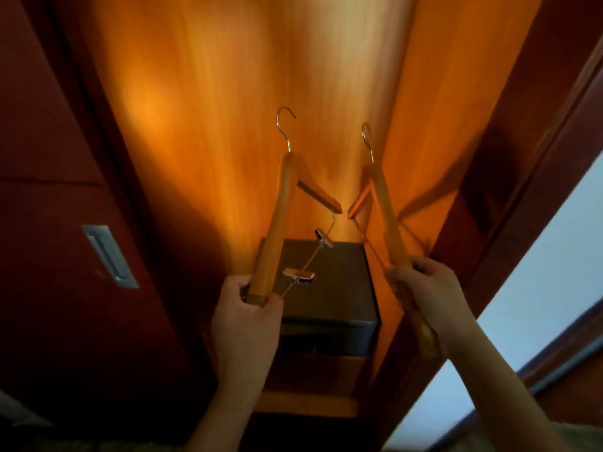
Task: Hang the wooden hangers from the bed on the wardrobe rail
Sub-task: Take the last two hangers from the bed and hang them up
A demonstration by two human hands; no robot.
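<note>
Two hangers held up inside the wardrobe

Two wooden hangers are held upright before the lit orange back panel (212, 93). The left hanger (277, 223) is gripped at its lower arm end by the left hand (244, 316), fingers wrapped tight around the wood; two metal clips (298, 276) are carried on its wire. The right hanger (386, 216) is clasped likewise by the right hand (427, 295). A dark box (329, 288) is seen below, between the hands. Both hooks point up, unhung.

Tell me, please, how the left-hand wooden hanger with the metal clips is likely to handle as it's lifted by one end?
The left hand grips the wooden hanger at one arm's end, and it looks rigid, unlikely to flex. Its metal clips sit on a thin wire, so they may slide or swing. The slim hook could snag.
</note>
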